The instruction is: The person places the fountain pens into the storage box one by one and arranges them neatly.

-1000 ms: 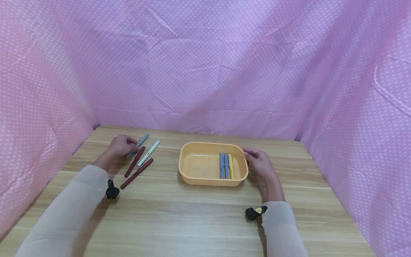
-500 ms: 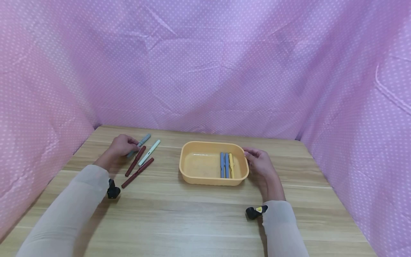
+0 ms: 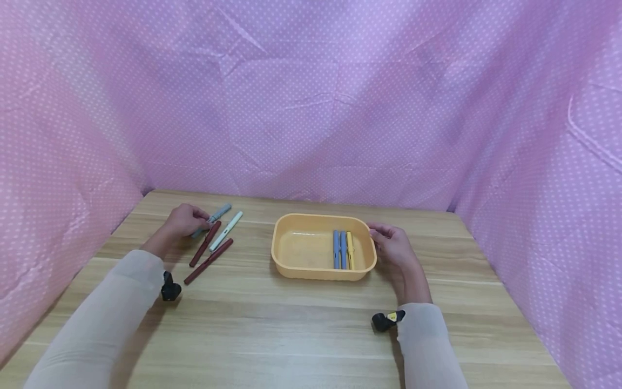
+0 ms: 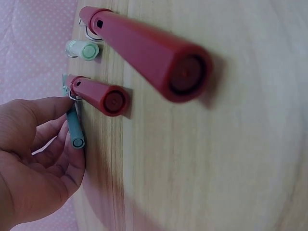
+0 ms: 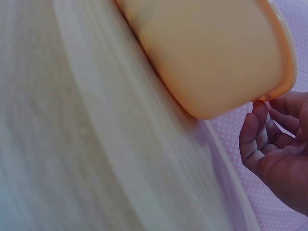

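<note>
My left hand (image 3: pixel 187 220) pinches a grey-green pen (image 4: pixel 75 127) between thumb and fingers, its far end pointing away to the right. Right beside it lie a dark red pen (image 3: pixel 205 244), a pale mint pen (image 3: pixel 225 231) and a second dark red pen (image 3: pixel 209 262). In the left wrist view, the red pens' round ends face the camera. At the right end of a yellow plastic box (image 3: pixel 301 274), my right hand (image 3: pixel 392 246) holds the rim with thumb and fingertips. Inside the box, two blue pens (image 3: pixel 339 250) and a yellow pen (image 3: pixel 350 250) lie side by side at its right end.
The wooden table (image 3: pixel 272 335) reaches back to a pink dotted curtain (image 3: pixel 311 108), which also hangs along both sides. A small black camera (image 3: pixel 170 289) is worn on the left wrist, another black camera (image 3: pixel 386 322) on the right.
The grey-green pen has turned slightly in my left hand, its far end shifting a little to the right. My right hand and the box have stayed in place.
</note>
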The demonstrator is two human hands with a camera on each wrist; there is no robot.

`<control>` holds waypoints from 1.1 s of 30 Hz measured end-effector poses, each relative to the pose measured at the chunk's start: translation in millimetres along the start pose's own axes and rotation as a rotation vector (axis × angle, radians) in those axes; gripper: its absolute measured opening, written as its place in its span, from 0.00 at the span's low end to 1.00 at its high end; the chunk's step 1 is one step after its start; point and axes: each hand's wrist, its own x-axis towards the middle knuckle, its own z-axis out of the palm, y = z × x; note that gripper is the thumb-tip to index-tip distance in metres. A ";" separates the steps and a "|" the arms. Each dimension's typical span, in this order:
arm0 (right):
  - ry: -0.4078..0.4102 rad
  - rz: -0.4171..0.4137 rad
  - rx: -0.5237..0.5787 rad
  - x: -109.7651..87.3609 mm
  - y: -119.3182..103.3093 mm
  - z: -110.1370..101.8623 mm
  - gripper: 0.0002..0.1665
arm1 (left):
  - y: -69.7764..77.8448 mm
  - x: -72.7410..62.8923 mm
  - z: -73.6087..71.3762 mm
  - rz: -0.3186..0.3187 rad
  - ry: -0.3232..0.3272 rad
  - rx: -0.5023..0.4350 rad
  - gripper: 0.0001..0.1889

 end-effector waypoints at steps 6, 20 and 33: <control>-0.003 0.006 0.014 -2.2 0.6 -0.6 0.20 | 4.3 -8.6 0.2 -0.019 -0.010 0.008 0.21; -0.019 0.005 -0.006 -8.0 0.5 -4.9 0.20 | 11.3 -24.3 2.7 -0.035 -0.044 0.001 0.18; -0.056 -0.013 0.017 -9.6 6.1 -16.0 0.20 | 11.1 -41.8 9.5 -0.008 0.060 -0.042 0.20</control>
